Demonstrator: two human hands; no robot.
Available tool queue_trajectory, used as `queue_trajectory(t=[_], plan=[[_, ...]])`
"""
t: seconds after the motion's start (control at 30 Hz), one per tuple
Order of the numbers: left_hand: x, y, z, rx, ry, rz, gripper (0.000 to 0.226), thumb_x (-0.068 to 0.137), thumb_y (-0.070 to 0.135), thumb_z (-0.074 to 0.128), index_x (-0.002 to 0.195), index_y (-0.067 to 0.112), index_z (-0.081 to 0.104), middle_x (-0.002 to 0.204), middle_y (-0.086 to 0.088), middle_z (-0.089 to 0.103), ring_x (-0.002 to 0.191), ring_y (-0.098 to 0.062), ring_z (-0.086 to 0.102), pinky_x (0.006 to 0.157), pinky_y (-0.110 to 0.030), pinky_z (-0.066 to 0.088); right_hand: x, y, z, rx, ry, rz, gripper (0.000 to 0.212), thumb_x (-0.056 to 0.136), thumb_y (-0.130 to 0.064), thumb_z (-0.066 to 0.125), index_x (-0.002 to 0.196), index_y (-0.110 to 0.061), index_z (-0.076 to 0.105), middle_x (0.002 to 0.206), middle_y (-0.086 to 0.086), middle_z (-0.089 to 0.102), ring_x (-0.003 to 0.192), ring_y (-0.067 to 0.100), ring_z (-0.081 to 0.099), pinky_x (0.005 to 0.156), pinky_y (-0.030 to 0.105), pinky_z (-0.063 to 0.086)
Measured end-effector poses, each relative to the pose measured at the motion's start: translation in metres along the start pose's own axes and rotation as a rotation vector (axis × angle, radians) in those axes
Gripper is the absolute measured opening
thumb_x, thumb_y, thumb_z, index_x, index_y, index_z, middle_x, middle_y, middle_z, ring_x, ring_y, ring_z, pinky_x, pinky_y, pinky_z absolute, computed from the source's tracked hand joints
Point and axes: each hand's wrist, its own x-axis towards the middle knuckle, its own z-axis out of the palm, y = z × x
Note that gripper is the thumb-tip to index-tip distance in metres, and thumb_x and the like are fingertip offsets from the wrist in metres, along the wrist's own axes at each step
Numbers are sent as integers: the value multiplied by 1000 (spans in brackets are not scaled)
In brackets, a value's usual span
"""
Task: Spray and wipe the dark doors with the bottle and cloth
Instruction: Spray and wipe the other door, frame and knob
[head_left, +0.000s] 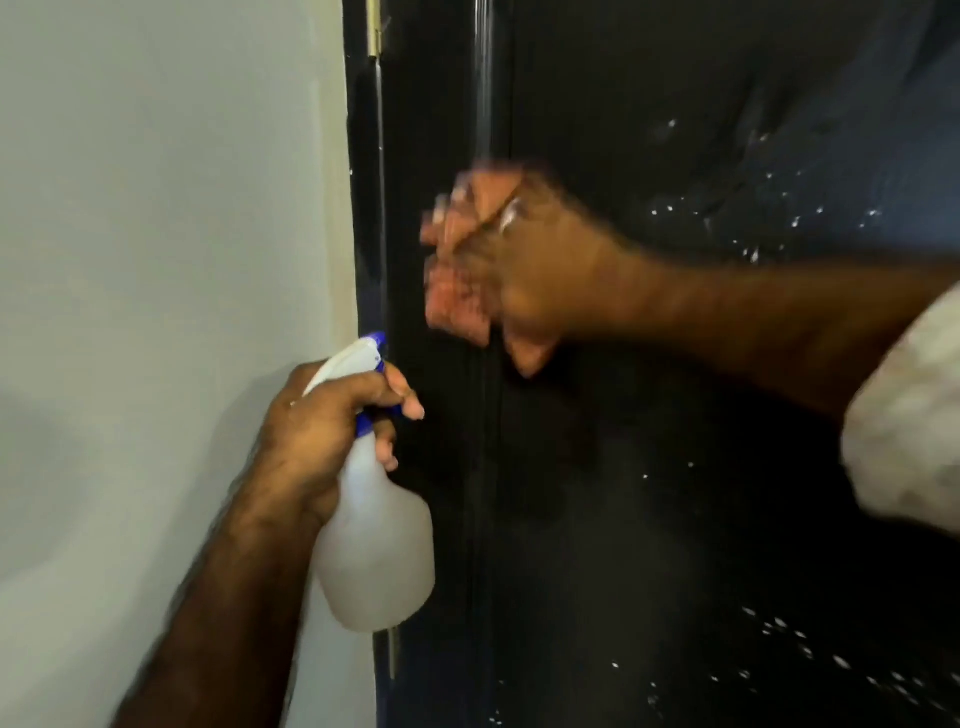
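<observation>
A: Where are your hands right now?

B: Your right hand (524, 270) is pressed against the dark door (675, 467), fingers curled round a bunched pinkish cloth (457, 306). The cloth sits between your palm and the door's surface, near the door's left edge. The hand is blurred, so you cannot make out each finger cleanly.

A: And the other one?

B: Your left hand (322, 436) grips the neck of the spray bottle (374, 551), fingers wrapped round it, with the forefinger out past the blue trigger. The bottle is translucent white with a white and blue head (nozzle pointing up toward the door's edge). It hangs lower left of the cloth, apart from it.

A: What else is around you?

B: A pale wall (156, 208) fills the left side, meeting the dark door frame (363, 208). A metal hinge (374, 26) shows at the top of that frame. White droplets (779, 208) speckle the door to the right of your hand, and more lie scattered low on the right.

A: Anything in the way?

B: Your right forearm crosses the door from the right, covering part of it, and a light sleeve (914, 415) blocks the right edge.
</observation>
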Motion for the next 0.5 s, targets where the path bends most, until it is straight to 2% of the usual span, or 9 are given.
queue_trajectory(t=[0.03, 0.07, 0.13, 0.17, 0.23, 0.33, 0.4, 0.5], plan=[[3, 4, 4, -31, -10, -3, 15, 89, 2, 59, 82, 6, 72, 85, -24, 75, 46, -24, 52, 48, -32, 52, 0, 31, -16, -65, 61, 70, 112, 85, -72, 70, 171, -19, 23, 178, 17, 18, 164, 43, 16, 131, 66, 4], [6, 7, 9, -56, -24, -7, 16, 89, 3, 59, 81, 7, 72, 86, -24, 75, 45, -23, 51, 49, -32, 51, -3, 57, -26, -86, 112, 161, 102, 93, -68, 66, 171, -18, 23, 177, 18, 20, 163, 43, 20, 132, 64, 11], [13, 14, 22, -106, -71, -7, 18, 88, 3, 59, 78, 9, 72, 87, -24, 74, 44, -22, 50, 50, -32, 50, -17, 95, -38, -66, 198, 305, 76, 111, -56, 41, 171, -15, 20, 177, 19, 19, 161, 43, 22, 130, 60, 15], [15, 17, 28, -128, -104, -2, 15, 85, 4, 60, 77, 9, 71, 87, -25, 73, 43, -23, 48, 51, -32, 49, -27, 99, -42, -57, 232, 322, 71, 113, -53, 30, 171, -13, 19, 177, 20, 18, 161, 45, 21, 130, 61, 14], [14, 23, 40, -167, -163, 2, 7, 76, 9, 63, 78, 7, 69, 86, -25, 71, 41, -24, 45, 50, -31, 48, -50, 73, -31, -73, 225, 229, 74, 112, -54, 26, 170, -8, 22, 176, 24, 16, 163, 48, 14, 131, 64, 10], [7, 22, 49, -217, -241, -5, 11, 69, 10, 64, 78, 7, 68, 85, -26, 69, 41, -24, 43, 48, -31, 47, -115, -21, 7, -16, 99, 45, 78, 103, -53, 46, 166, -9, 34, 176, 23, 17, 164, 47, 3, 130, 65, 7], [0, 21, 52, -241, -305, -22, 8, 70, 10, 65, 77, 7, 67, 84, -28, 67, 40, -23, 43, 47, -30, 47, -163, -59, 15, 41, 52, -56, 69, 103, -47, 46, 161, -10, 43, 172, 21, 31, 163, 45, 10, 131, 63, 10], [-12, 27, 61, -234, -474, -38, 8, 67, 12, 64, 69, 5, 64, 72, -31, 58, 35, -24, 42, 44, -29, 46, -191, -25, -1, 17, 81, -92, 56, 106, -39, 47, 153, -10, 53, 155, 18, 56, 151, 41, 32, 124, 60, 22]])
